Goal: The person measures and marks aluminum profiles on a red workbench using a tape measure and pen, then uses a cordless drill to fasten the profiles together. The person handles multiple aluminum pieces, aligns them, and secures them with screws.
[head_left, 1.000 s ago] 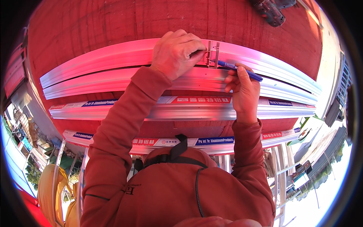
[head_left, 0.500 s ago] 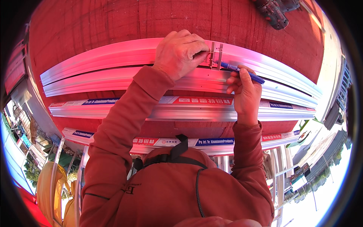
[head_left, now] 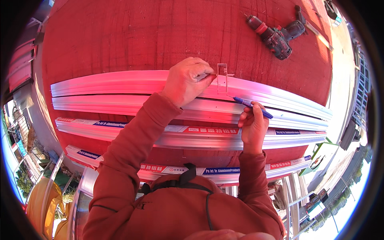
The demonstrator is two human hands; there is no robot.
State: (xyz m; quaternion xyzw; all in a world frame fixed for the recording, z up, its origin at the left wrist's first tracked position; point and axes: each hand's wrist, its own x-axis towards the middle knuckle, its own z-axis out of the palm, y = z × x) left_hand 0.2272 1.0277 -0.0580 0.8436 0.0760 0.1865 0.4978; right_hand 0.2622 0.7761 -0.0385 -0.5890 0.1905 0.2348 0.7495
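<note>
My left hand pinches a small, thin rectangular metal frame between thumb and fingers. The frame stands over the farthest aluminium profile, its far end reaching past that profile's back edge. In my right hand is a blue marker pen, held like a writing tool. Its tip points left, close to the frame's near end; whether it touches metal I cannot tell. Close along the near side of the first profile runs a second aluminium profile, and small dark spots show on both.
Two more profiles with printed label strips lie nearer me, one of them below my hands. A cordless drill rests at the far right on the red table surface. Beside it is a hammer-like tool.
My head view has shifted, so the profiles sit lower and the whole drill shows. The frame has turned and moved toward the far profile's back edge; the pen tip has come away from its side.
</note>
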